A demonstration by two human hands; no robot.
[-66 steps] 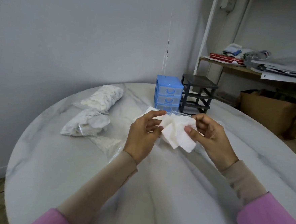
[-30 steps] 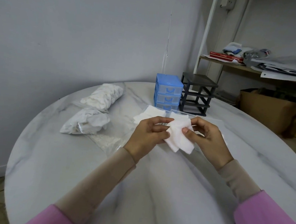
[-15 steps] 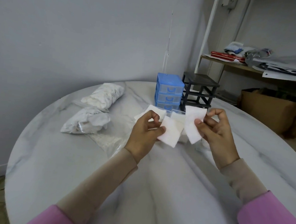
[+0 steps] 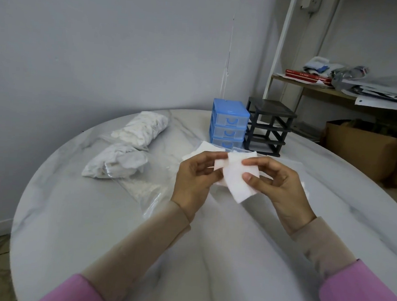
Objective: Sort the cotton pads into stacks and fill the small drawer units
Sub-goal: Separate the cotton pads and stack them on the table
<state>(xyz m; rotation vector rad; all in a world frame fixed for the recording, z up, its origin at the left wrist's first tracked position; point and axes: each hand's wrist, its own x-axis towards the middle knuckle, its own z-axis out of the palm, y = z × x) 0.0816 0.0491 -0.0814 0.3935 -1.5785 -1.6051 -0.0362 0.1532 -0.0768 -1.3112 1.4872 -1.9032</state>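
Above the table, my left hand and right hand each pinched square cotton pads by their edges; they looked feather-light, soft and floppy.

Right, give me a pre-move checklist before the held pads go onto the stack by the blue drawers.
1. Left hand grips the square cotton pads: ok.
2. Right hand pinches the same pads: ok.
3. Pads aligned edge to edge: not ok, they are fanned out.
4. Stack on the table in view: ok, partly hidden by the hands.
5. Blue drawer unit drawers open for filling: not ok, all shut.
6. Black drawer frame has drawers: not ok, none in it.
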